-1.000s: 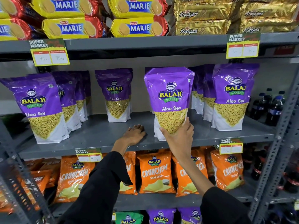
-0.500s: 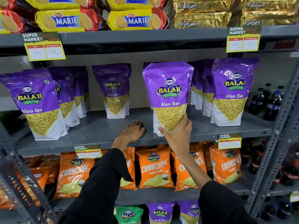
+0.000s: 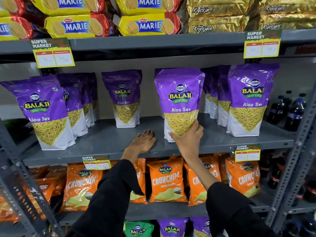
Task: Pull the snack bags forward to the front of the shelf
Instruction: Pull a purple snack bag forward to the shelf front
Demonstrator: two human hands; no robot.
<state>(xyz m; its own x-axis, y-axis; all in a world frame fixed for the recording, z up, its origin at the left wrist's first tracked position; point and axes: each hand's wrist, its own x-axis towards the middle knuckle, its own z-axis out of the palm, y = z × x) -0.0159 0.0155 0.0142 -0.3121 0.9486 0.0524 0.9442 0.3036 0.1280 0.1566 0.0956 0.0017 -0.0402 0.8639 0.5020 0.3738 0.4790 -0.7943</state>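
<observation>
Purple Balaji Aloo Sev bags stand on the grey middle shelf (image 3: 106,144). My right hand (image 3: 188,139) grips the bottom of the centre bag (image 3: 179,100), which stands upright near the shelf's front edge. My left hand (image 3: 143,141) lies flat, palm down, on the bare shelf just left of that bag. Further back stands a lone bag (image 3: 124,98). A front bag on the left (image 3: 42,112) has a row behind it. Another front bag on the right (image 3: 249,100) also has bags behind it.
Marie biscuit packs (image 3: 77,25) and gold Krackjack packs (image 3: 217,23) fill the shelf above. Orange Crunchem bags (image 3: 166,180) line the shelf below. Dark soda bottles (image 3: 289,110) stand at the right behind a perforated metal upright (image 3: 301,144). Yellow price tags hang on shelf edges.
My right hand has closed more around the base of the centre bag, thumb now on its right side. The left hand stays flat on the shelf. The view shifted slightly.
</observation>
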